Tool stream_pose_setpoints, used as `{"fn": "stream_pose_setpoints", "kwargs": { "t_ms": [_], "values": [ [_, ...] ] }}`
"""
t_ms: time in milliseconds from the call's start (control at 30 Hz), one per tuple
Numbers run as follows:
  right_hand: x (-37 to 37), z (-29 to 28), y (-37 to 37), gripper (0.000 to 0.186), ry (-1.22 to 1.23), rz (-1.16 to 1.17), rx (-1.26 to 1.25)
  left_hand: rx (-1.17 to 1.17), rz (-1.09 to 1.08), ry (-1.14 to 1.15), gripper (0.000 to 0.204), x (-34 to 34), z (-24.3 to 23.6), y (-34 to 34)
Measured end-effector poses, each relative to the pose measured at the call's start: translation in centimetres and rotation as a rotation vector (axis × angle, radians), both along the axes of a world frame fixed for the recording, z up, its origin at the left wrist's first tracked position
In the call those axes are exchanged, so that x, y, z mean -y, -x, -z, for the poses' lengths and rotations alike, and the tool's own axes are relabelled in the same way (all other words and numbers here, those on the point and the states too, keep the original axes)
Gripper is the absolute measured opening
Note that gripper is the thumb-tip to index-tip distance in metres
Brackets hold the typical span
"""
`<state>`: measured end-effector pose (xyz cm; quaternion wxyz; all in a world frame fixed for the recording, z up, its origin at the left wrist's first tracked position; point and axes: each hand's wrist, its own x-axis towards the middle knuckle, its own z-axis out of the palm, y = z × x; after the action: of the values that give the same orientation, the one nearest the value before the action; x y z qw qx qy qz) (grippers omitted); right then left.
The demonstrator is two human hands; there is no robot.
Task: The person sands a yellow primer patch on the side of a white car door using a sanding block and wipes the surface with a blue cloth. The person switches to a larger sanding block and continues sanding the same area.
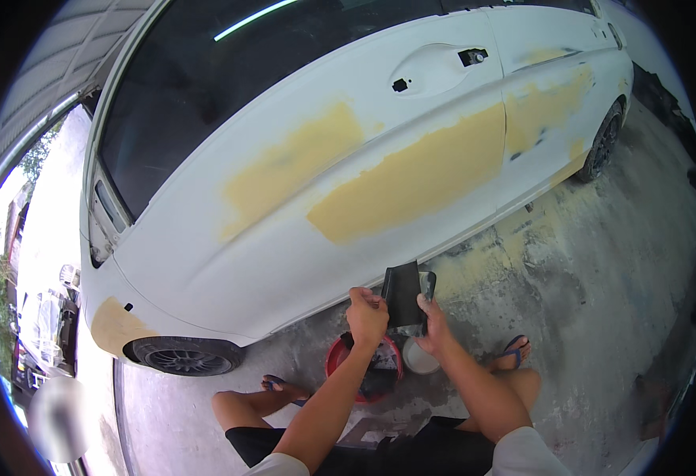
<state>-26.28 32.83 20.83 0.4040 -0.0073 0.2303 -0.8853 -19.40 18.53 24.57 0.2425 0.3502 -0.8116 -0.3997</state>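
Observation:
In front of me, over the ground beside the car, I hold a dark sheet of sandpaper [402, 295] and a narrow sanding block [428, 283]. My right hand [435, 327] is closed around the block and the sheet's right side, thumb on top. At the sheet's left edge, my left hand [368, 319] is closed with its fingers pinched together. The white car door [276, 278] just beyond carries wide patches of yellow filler [419, 186]. Below my hands stands a red bucket [338, 357] with dark contents.
A pale round container [421, 358] stands right of the bucket. The front wheel [187, 356] is at the left, the rear wheel [604, 141] far right. Yellow dust marks the concrete floor [586, 317]. My sandalled feet flank the bucket. Another vehicle [49, 329] shows outside at left.

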Motion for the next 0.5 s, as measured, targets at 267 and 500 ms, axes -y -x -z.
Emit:
{"fn": "stream_pose_setpoints", "kwargs": {
  "t_ms": [267,500],
  "values": [
    [1.8,0.5,-0.5,0.044,-0.052,0.017,0.022,0.009,0.098,-0.025,0.063,-1.3,-2.5,0.3],
    [2.3,1.2,-0.2,0.036,0.017,-0.049,0.061,0.057,0.061,-0.088,0.042,1.5,-0.5,1.3]
  ]
}}
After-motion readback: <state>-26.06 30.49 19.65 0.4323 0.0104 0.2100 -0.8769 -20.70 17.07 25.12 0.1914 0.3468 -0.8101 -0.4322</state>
